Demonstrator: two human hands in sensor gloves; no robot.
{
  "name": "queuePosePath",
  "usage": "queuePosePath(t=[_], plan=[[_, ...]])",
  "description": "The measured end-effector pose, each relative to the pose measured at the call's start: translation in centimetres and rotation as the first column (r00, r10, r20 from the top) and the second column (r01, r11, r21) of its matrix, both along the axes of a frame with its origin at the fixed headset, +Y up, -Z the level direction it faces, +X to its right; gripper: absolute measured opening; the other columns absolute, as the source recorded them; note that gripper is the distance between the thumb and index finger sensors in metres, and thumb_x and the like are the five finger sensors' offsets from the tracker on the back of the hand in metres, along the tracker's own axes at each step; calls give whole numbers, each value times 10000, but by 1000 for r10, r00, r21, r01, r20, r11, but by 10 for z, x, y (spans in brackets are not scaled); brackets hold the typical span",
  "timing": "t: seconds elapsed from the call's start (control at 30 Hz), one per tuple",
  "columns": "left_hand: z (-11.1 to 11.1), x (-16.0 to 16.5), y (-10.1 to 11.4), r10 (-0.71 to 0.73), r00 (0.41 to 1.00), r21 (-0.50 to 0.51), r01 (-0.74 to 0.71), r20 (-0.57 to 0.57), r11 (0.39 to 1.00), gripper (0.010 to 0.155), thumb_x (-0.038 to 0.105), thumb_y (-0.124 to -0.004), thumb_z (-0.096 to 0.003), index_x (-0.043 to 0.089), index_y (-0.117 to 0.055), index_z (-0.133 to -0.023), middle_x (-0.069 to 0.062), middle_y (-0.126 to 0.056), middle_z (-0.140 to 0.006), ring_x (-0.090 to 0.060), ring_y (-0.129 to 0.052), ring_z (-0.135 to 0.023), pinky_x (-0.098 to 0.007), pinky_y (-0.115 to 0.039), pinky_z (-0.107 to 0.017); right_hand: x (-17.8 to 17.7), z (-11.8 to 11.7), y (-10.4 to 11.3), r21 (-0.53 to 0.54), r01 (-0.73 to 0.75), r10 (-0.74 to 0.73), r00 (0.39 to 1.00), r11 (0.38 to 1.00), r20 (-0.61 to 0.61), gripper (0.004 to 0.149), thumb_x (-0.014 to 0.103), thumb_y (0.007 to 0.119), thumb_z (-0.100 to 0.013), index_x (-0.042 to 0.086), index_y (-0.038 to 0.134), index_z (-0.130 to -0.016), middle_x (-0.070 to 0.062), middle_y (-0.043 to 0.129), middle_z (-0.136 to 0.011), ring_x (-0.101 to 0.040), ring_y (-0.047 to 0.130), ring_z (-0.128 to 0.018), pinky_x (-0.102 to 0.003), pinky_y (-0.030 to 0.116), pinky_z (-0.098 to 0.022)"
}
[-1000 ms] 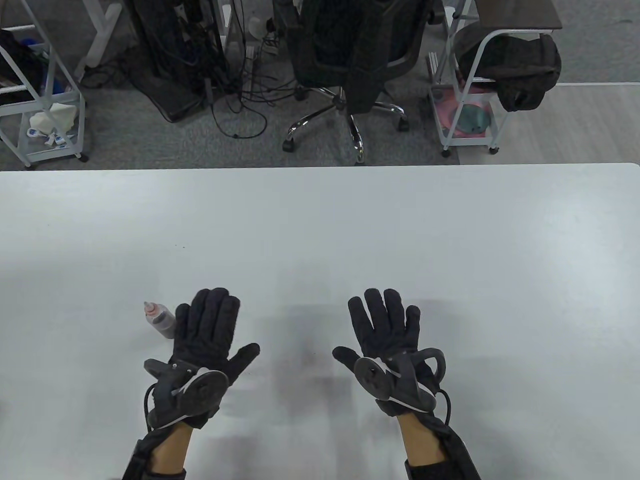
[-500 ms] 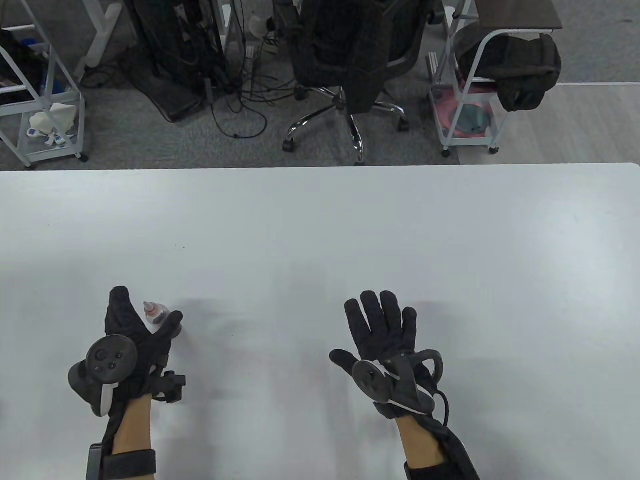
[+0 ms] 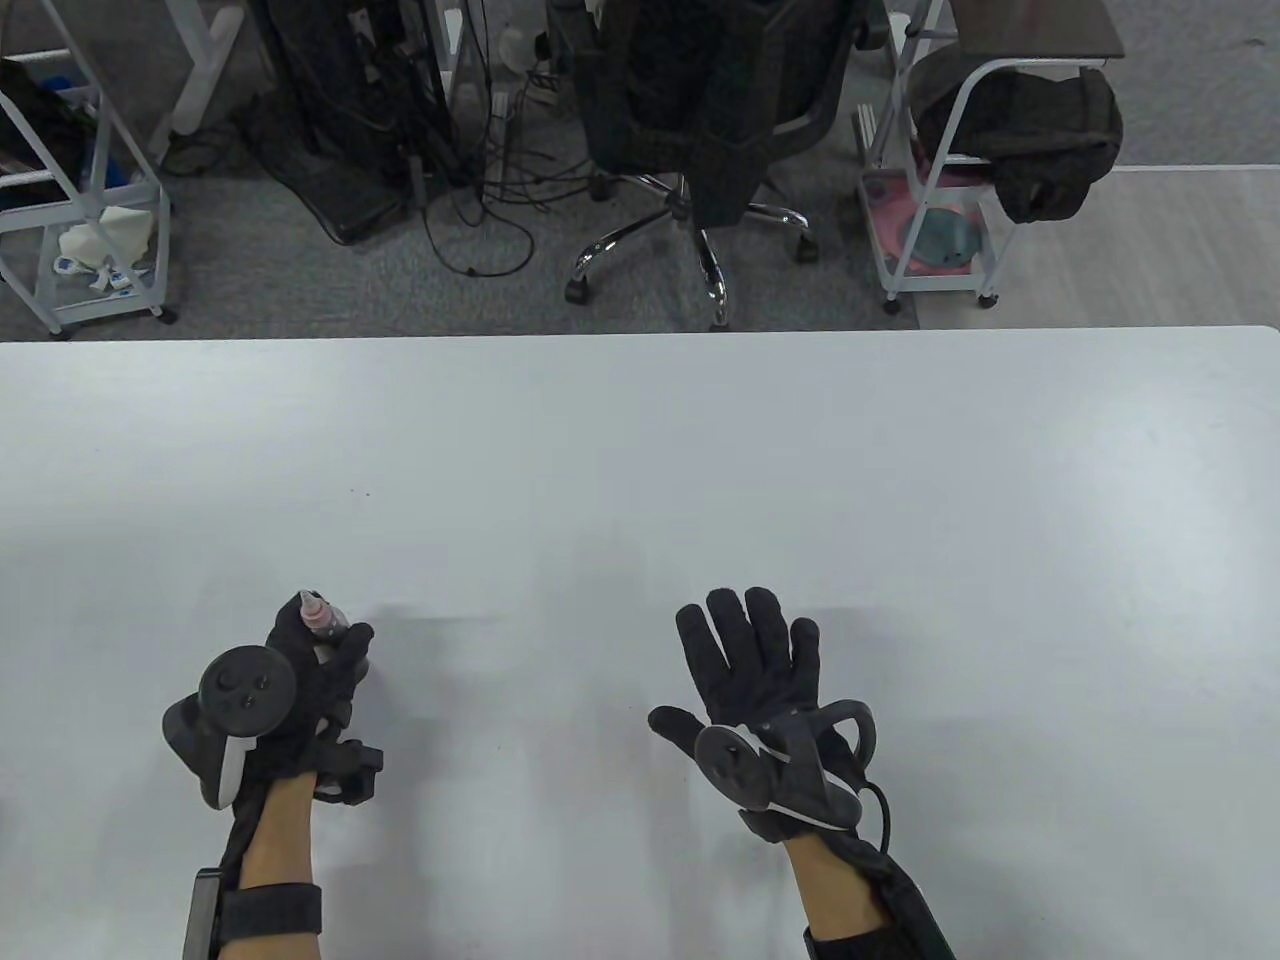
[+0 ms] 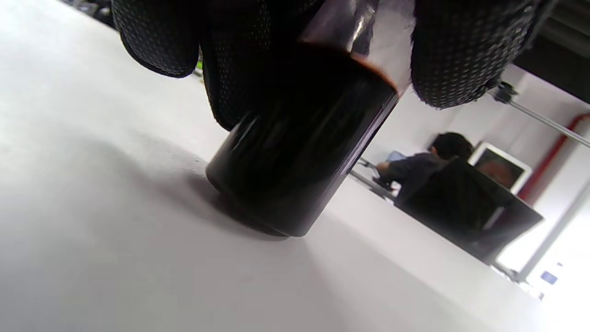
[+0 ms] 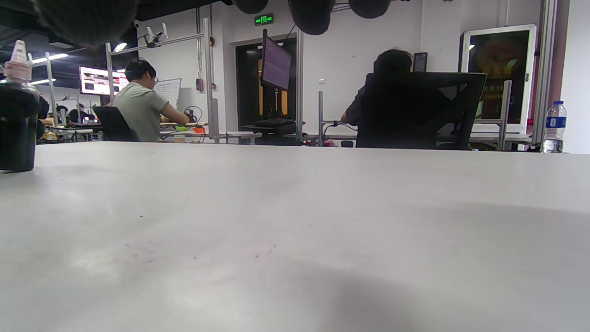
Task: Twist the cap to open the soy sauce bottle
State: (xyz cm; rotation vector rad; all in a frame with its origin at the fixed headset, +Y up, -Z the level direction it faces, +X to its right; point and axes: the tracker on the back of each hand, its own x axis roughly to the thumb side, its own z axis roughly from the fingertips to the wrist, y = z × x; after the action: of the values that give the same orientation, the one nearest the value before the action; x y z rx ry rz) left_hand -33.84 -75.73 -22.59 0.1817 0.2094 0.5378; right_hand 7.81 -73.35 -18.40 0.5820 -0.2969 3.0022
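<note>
The soy sauce bottle (image 3: 322, 622) is small, clear, filled with dark liquid, with a pinkish pointed cap (image 3: 313, 603). It stands on the white table at the near left. My left hand (image 3: 318, 660) grips its body, fingers wrapped around it. In the left wrist view the bottle (image 4: 295, 161) rests on the table between my gloved fingers (image 4: 461, 50). My right hand (image 3: 745, 650) is open and empty to the right, fingers spread, apart from the bottle. The right wrist view shows the bottle (image 5: 17, 124) at far left.
The white table (image 3: 700, 480) spreads wide around both hands. Beyond its far edge stand an office chair (image 3: 700, 120), white carts (image 3: 930, 200) and cables on the floor. A water bottle (image 5: 551, 127) shows far off in the right wrist view.
My left hand turned from flat beside the bottle, reached around it and closed on its body. The bottle now stands a little to the right. My right hand drifted slightly left, still open.
</note>
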Motion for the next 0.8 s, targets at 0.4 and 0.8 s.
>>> queuePosePath(t=[0.4, 0.8], plan=[[22, 107, 32, -204, 884, 149, 155, 420, 977, 749, 600, -790, -492, 123, -626, -1045, -55, -905, -902, -321, -1009, -690, -570, -757, -619, -11, 16, 11, 59, 201, -196, 977, 978, -88, 922, 712, 584, -565, 171, 228, -1221, -207, 388, -1260, -545, 395, -1162, -747, 423, -740], [69, 200, 36, -279, 681, 237, 157, 678, 959, 767, 612, -798, -471, 112, -672, -1038, -59, -938, -880, -306, -1046, -664, -543, -794, -588, -27, 41, 27, 147, 455, -434, 888, 878, -154, 739, 716, 632, -538, 233, 618, -1098, 6, 865, -936, -244, 966, -791, -540, 726, -681]])
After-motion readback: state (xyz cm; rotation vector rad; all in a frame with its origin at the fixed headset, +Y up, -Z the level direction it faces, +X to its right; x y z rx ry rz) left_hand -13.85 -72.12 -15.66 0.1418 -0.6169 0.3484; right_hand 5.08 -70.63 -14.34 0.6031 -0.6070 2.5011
